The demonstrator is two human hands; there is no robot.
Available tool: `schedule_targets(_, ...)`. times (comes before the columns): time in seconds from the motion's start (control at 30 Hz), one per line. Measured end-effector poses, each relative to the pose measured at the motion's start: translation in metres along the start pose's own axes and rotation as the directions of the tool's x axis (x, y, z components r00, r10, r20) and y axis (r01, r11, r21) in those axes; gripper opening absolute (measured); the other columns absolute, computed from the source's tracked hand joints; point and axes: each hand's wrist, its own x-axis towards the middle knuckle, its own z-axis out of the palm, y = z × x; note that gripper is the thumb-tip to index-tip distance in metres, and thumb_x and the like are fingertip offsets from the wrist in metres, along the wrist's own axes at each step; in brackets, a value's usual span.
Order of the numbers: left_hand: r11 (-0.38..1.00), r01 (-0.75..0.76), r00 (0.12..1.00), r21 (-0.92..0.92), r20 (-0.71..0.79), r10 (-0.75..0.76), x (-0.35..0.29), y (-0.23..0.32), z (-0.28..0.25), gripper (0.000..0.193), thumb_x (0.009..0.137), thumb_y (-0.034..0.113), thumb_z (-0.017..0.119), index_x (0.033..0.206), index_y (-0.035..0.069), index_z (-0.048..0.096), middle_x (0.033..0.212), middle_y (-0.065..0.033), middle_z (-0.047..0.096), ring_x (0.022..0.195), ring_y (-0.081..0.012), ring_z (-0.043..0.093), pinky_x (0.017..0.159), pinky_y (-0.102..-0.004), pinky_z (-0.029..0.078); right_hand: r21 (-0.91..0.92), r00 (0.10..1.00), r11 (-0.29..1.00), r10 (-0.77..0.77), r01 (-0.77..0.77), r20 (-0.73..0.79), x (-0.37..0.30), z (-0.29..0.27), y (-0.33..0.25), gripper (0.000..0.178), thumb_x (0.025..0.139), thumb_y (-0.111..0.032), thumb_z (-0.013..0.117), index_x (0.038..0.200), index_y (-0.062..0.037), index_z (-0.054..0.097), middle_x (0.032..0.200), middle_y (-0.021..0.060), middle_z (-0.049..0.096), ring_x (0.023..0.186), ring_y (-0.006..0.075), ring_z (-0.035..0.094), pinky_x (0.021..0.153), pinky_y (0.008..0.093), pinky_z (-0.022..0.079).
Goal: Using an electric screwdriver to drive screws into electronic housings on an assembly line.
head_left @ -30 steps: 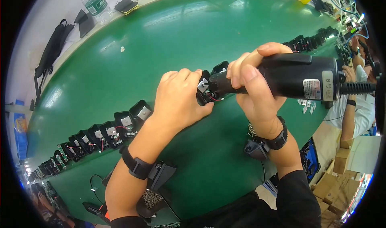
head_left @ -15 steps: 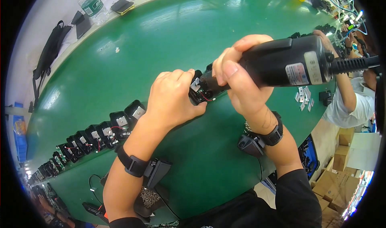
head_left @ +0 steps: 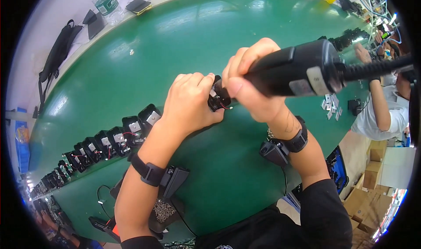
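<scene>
My left hand (head_left: 190, 100) is closed around a small black housing (head_left: 226, 101) on the green table, its thumb along the near side and its fingers over the far side. Inside the housing show a silver metal plate and a short red wire. My right hand (head_left: 256, 89) grips a black corded electric screwdriver (head_left: 285, 72), whose thick cable runs off to the right. The screwdriver's front end points down at the housing, but my right hand hides the tip, so contact there cannot be made out.
A row of similar black housings (head_left: 117, 139) with metal plates curves away to the left. Below my left forearm lies a dark tray of screws (head_left: 164, 210). Loose metal plates (head_left: 331, 105) lie at the right, near a co-worker's arm (head_left: 380, 108). A plastic bottle (head_left: 106, 5) stands at the far left.
My right hand and the screwdriver have shifted left, and the tool's rear end has swung left. My left hand still holds the housing. The co-worker's hand has moved.
</scene>
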Motion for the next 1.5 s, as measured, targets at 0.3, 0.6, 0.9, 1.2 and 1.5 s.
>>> schedule_targets(0.3, 0.995, 0.028, 0.998, 0.098, 0.053, -0.034, 0.0, -0.001, -0.001, 0.055, 0.051, 0.024, 0.076, 0.098, 0.0, 0.065, 0.08, -0.0094, 0.058, 0.074, -0.0271, 0.058, 0.071, -0.0367, 0.046, -0.023, 1.0, 1.0, -0.002, 0.001, -0.026, 0.004, 0.01, -0.013, 0.042, 0.076, 0.007, 0.062, 0.113, 0.0014, 0.044, 0.073, 0.0061, 0.057, 0.062, 0.01, 0.055, 0.055, 0.0236, 0.044)
schedule_targets(0.6, 0.962, 0.049, 0.998, 0.269, 0.019, -0.056, -0.009, 0.05, -0.023, 0.068, 0.06, 0.03, 0.081, 0.118, 0.004, 0.058, 0.113, -0.0131, 0.059, 0.107, -0.0317, 0.055, 0.097, -0.0459, 0.04, -0.212, 0.946, 0.976, -0.032, -0.04, -0.323, -0.067, -0.065, -0.093, 0.037, 0.074, 0.01, 0.063, 0.109, 0.0065, 0.05, 0.066, 0.0007, 0.055, 0.057, 0.0051, 0.051, 0.053, 0.0198, 0.041)
schedule_targets(0.9, 0.994, 0.105, 0.934, 0.027, 0.341, -0.108, -0.031, 0.146, 0.022, 0.031, 0.071, 0.018, 0.074, 0.099, 0.007, 0.065, 0.084, -0.008, 0.06, 0.076, -0.0266, 0.061, 0.065, -0.0357, 0.05, -0.094, 0.787, 0.926, 0.254, -0.366, -0.562, -0.094, -0.101, -0.092, 0.033, 0.078, 0.002, 0.068, 0.108, 0.0026, 0.054, 0.072, -0.001, 0.057, 0.059, 0.0037, 0.051, 0.054, 0.0197, 0.041)
schedule_targets(1.2, 0.948, 0.287, 0.956, -0.141, 0.112, -0.273, -0.037, 0.148, 0.061, 0.012, 0.074, 0.007, 0.073, 0.084, 0.005, 0.066, 0.083, -0.0054, 0.06, 0.057, -0.0179, 0.058, 0.052, -0.0289, 0.047, -0.19, 0.893, 0.966, 0.074, -0.174, -0.443, -0.116, -0.103, -0.095, 0.039, 0.075, 0.013, 0.062, 0.111, 0.0057, 0.048, 0.07, 0.0045, 0.054, 0.055, 0.0061, 0.051, 0.049, 0.0193, 0.037)
schedule_targets(1.5, 0.165, 0.476, 0.659, -0.864, 0.226, -0.717, -0.023, 0.158, 0.074, 0.007, 0.084, -0.001, 0.066, 0.09, -0.005, 0.063, 0.076, -0.0038, 0.064, 0.058, -0.0062, 0.056, 0.051, -0.0182, 0.044, -0.039, 0.909, 0.994, 0.075, -0.1, -0.409, -0.113, -0.102, -0.114, 0.046, 0.076, 0.012, 0.058, 0.116, 0.0002, 0.039, 0.067, 0.0033, 0.052, 0.059, 0.0102, 0.052, 0.055, 0.0235, 0.043)
